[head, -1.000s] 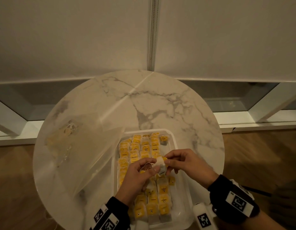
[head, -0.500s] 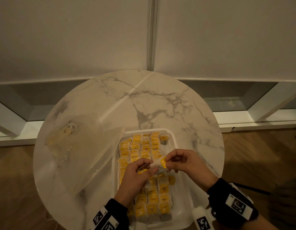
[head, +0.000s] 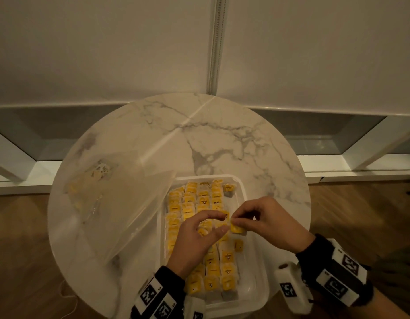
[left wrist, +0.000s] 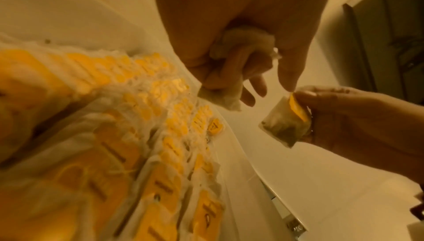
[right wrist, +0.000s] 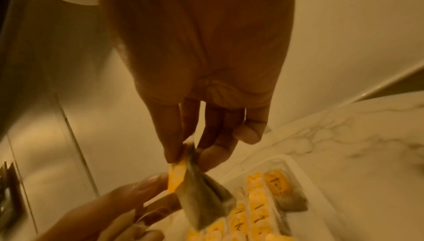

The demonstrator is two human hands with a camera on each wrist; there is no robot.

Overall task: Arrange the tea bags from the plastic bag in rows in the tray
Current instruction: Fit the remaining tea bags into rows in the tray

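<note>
A white tray (head: 259,282) on the marble table holds rows of tea bags (head: 194,203) with yellow tags. Over its middle, my right hand (head: 234,221) pinches one tea bag (head: 237,228) by its top, tag beside the pouch; the right wrist view shows this tea bag (right wrist: 201,190) hanging from thumb and fingers. My left hand (head: 222,223) is just left of it, thumb tip at the tag's edge. In the left wrist view its curled lower fingers grip a small bunch of tea bags (left wrist: 241,49). The clear plastic bag (head: 102,199) lies to the tray's left, a few tea bags inside.
The round marble table (head: 222,139) stands against a white wall and a low window ledge. Wooden floor shows on both sides. The tray's right column (head: 247,256) has bare bottom showing beside one loose tea bag (head: 238,245).
The tea bag held between both hands has turned so its yellow tag shows. My right hand has drawn it slightly right and nearer, and my left thumb and forefinger have spread off it.
</note>
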